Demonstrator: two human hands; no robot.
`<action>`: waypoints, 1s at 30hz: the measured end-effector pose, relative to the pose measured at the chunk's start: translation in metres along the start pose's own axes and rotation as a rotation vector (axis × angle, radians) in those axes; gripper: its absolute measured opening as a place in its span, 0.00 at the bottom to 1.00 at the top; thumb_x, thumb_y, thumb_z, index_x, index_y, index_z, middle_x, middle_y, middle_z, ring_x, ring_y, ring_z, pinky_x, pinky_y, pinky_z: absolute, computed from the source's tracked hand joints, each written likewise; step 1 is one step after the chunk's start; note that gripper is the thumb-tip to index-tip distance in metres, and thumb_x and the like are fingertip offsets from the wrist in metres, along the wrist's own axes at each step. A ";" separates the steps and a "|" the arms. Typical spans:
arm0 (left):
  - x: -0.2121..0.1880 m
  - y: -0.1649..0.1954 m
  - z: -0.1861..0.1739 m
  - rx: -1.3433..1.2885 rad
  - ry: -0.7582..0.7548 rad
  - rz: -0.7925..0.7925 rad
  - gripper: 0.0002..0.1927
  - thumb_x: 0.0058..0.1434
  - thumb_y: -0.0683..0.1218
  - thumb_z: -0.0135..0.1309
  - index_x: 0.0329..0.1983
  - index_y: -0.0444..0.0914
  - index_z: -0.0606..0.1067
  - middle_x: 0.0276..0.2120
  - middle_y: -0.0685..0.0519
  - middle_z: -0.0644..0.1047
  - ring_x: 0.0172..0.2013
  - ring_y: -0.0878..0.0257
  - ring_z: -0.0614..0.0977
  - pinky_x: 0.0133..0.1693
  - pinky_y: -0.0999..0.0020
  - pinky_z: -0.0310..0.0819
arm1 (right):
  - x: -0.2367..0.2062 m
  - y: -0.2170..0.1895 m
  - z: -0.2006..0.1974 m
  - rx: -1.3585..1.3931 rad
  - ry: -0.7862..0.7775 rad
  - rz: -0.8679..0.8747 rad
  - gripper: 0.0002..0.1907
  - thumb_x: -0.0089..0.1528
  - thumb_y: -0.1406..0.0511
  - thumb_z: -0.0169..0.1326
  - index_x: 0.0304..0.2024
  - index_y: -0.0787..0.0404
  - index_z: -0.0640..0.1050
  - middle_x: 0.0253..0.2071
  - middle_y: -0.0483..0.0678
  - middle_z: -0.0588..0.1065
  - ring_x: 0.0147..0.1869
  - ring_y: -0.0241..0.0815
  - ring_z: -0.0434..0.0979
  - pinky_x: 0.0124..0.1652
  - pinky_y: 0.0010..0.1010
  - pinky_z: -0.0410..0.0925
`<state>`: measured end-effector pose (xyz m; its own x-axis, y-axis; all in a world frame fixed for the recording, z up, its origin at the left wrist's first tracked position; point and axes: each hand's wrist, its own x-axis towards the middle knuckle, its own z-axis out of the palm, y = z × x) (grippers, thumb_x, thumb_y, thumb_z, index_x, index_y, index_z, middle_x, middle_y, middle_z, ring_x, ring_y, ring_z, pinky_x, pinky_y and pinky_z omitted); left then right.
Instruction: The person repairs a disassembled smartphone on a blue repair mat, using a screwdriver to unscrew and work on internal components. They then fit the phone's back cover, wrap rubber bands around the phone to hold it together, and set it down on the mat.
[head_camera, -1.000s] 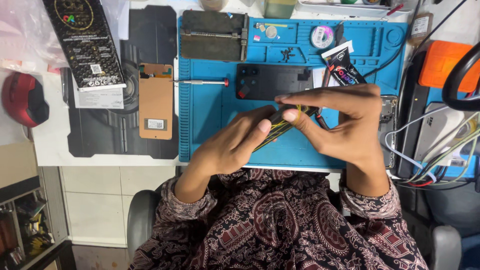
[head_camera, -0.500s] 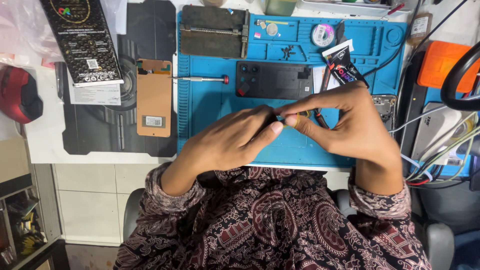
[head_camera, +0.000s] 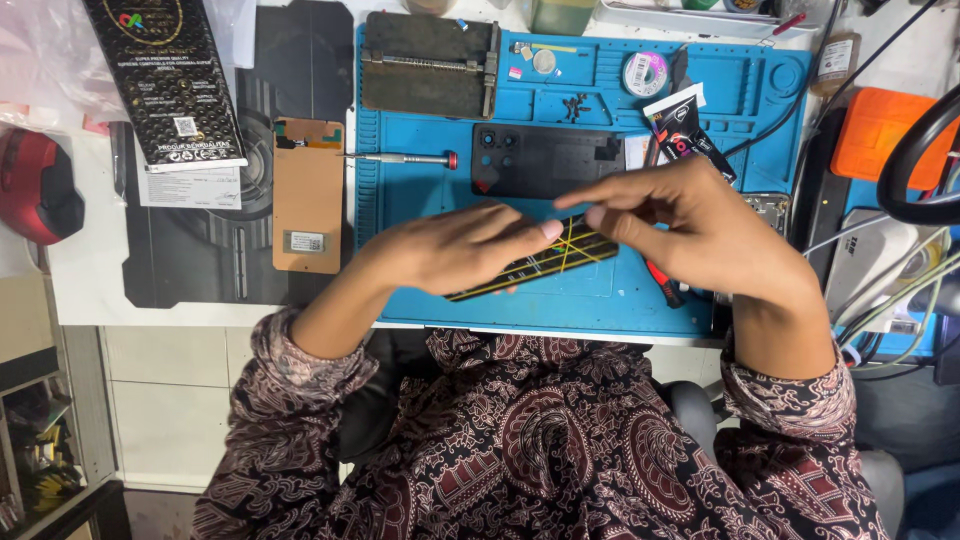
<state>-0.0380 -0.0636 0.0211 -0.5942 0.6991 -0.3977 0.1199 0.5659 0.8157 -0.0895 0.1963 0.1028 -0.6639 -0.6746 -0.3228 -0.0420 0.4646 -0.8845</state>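
A black phone (head_camera: 548, 262) bound with crossed yellow rubber bands lies tilted on the blue work mat (head_camera: 420, 200), near its front edge. My left hand (head_camera: 455, 250) lies palm down over the phone's near half and holds it. My right hand (head_camera: 705, 230) comes in from the right, thumb and forefinger pinched at the phone's far end where the bands cross. Most of the phone is hidden under my hands.
A black back cover (head_camera: 545, 160) and a red-tipped screwdriver (head_camera: 410, 158) lie farther up the mat. A brown screen panel (head_camera: 308, 195), a black box (head_camera: 165, 85) and a red object (head_camera: 35, 185) sit left. A glue tube (head_camera: 685, 130), cables (head_camera: 880, 300) and an orange case (head_camera: 880, 130) crowd the right.
Both hands have shifted slightly; my left hand has flattened over the phone and my right fingers have moved up to its far end. More of the yellow bands shows.
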 end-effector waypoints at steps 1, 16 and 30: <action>0.005 -0.001 -0.006 -0.137 -0.157 -0.234 0.39 0.75 0.70 0.27 0.51 0.32 0.75 0.42 0.44 0.76 0.42 0.54 0.78 0.49 0.60 0.70 | -0.001 0.004 0.001 0.051 0.028 0.021 0.18 0.62 0.75 0.51 0.53 0.64 0.83 0.32 0.53 0.81 0.37 0.36 0.77 0.40 0.27 0.70; 0.007 -0.005 -0.018 -1.395 -0.664 0.000 0.38 0.78 0.65 0.33 0.66 0.26 0.69 0.47 0.37 0.79 0.38 0.52 0.83 0.43 0.57 0.82 | -0.014 -0.018 0.008 -0.333 0.062 -0.324 0.38 0.48 0.56 0.70 0.59 0.61 0.77 0.60 0.50 0.75 0.58 0.49 0.74 0.56 0.40 0.71; -0.001 -0.006 -0.022 -1.368 -0.602 -0.090 0.36 0.74 0.64 0.32 0.67 0.30 0.68 0.49 0.34 0.78 0.40 0.48 0.84 0.43 0.52 0.82 | -0.013 -0.036 0.018 -0.640 0.087 -0.400 0.39 0.47 0.51 0.70 0.56 0.62 0.75 0.53 0.50 0.73 0.59 0.56 0.72 0.56 0.46 0.68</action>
<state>-0.0556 -0.0772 0.0255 -0.1100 0.9481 -0.2982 -0.9179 0.0182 0.3963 -0.0663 0.1780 0.1325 -0.5624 -0.8263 0.0321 -0.6990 0.4543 -0.5522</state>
